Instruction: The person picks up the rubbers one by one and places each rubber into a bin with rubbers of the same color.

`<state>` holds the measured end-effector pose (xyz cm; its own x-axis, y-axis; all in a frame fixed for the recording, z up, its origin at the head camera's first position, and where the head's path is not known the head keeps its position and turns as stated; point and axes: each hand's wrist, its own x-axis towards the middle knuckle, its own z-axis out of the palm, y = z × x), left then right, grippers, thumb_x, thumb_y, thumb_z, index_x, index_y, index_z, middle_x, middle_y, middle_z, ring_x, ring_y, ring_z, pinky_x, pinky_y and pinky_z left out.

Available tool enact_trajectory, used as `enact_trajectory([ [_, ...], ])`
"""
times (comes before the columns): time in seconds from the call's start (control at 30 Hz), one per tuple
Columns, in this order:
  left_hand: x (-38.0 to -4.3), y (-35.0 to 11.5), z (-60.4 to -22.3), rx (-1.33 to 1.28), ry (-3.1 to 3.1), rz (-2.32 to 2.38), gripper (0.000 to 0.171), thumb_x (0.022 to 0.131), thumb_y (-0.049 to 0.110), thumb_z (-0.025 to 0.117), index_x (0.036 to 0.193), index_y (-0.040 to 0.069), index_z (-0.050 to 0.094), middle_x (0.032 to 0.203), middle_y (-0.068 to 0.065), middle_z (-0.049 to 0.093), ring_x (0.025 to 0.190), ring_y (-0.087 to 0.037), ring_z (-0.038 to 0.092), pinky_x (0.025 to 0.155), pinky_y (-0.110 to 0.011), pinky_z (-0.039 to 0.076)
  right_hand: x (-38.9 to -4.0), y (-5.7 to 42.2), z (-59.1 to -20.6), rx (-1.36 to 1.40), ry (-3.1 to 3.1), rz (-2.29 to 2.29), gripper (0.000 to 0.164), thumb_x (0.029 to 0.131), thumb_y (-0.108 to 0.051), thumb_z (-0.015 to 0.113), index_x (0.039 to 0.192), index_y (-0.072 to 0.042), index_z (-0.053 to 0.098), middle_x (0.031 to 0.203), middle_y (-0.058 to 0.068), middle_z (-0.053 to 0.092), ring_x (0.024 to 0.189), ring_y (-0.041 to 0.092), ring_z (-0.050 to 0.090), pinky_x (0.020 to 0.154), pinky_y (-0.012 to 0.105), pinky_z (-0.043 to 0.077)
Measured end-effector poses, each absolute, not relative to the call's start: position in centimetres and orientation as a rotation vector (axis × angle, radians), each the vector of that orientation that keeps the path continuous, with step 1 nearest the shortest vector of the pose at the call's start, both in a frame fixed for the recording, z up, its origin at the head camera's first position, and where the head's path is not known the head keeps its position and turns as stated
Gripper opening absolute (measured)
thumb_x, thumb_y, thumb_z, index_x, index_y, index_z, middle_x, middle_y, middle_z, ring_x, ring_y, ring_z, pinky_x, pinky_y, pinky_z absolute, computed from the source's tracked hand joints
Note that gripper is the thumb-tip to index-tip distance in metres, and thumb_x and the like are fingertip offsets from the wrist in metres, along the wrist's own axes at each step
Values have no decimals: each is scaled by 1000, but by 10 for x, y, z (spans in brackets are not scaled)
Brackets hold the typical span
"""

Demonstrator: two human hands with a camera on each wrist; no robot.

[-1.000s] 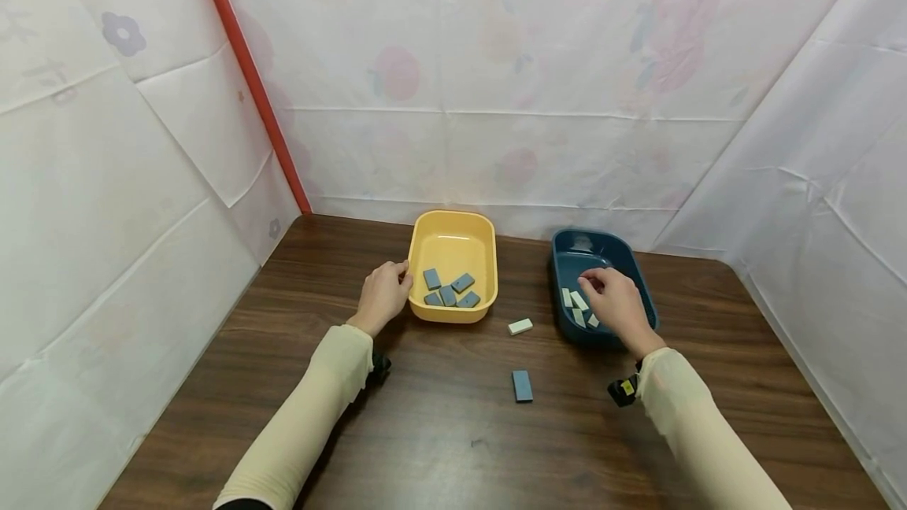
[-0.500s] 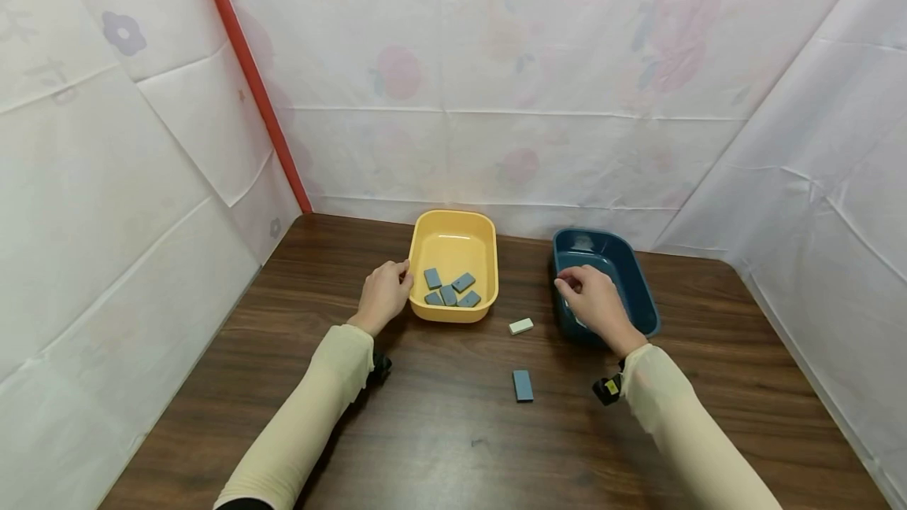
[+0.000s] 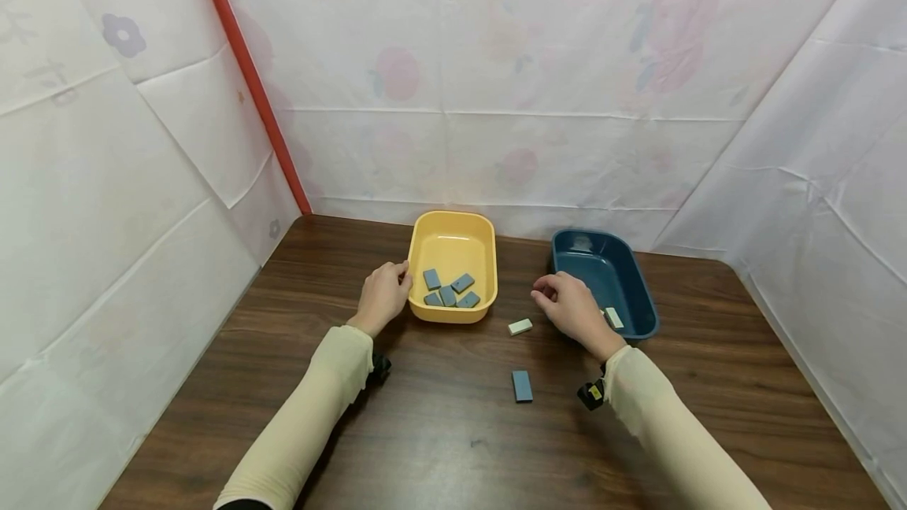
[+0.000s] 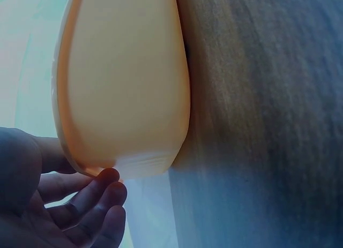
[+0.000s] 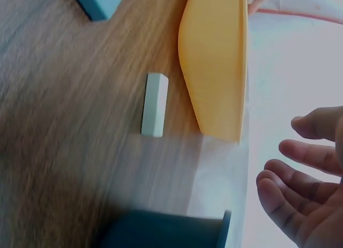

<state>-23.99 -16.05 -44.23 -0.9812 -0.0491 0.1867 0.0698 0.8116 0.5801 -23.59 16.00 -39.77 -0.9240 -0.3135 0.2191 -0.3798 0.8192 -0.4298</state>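
My left hand [image 3: 383, 295] is at the left side of the yellow plastic bin [image 3: 489, 258]; in the left wrist view its thumb and index finger pinch the rim. Several grey-blue rectangular blocks [image 3: 448, 295] lie inside that bin. My right hand [image 3: 572, 308] hovers over the left edge of the dark blue bin [image 3: 641, 290], fingers relaxed and holding nothing. A white block [image 3: 520, 327] lies on the table between the bins, just left of this hand. Nearer to me is a grey-blue block [image 3: 522, 386]. Another white block [image 3: 614, 318] shows inside the blue bin, whose near-left part my right hand hides.
Both bins stand on a brown wood-grain table [image 3: 425, 431], near its far edge. White printed sheeting [image 3: 453, 101] surrounds the table at the back and sides. A red pole [image 3: 251, 77] slants down at the back left corner.
My right hand has moved left, from over the inside of the blue bin to its left edge, uncovering a white block there. The left hand and both bins stay put.
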Motion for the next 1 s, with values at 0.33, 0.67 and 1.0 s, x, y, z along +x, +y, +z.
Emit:
enact_trajectory([
  [0.33,-240,-161,-443,1,-2814,-917,41,99,18,53,137,3,55,116,-18,65,72,-22,53,65,-32,44,-234,146,-408,631,-2922,706,22,93,-20,65,106,-4,71,92,7,63,83,19,61,73,36,53],
  [0.67,-241,-161,-444,6,-2808,-922,41,99,18,53,137,3,55,116,-18,65,75,-23,55,66,-33,45,-231,136,-426,658,-3023,665,24,92,-21,67,109,-5,70,98,8,62,90,22,63,78,39,53],
  [1.0,-240,-162,-444,-12,-2791,-906,40,99,17,53,136,2,56,114,-18,65,70,-22,52,64,-32,42,-231,131,-439,619,-3101,533,30,89,-24,69,113,-5,70,101,11,60,85,24,61,78,41,52],
])
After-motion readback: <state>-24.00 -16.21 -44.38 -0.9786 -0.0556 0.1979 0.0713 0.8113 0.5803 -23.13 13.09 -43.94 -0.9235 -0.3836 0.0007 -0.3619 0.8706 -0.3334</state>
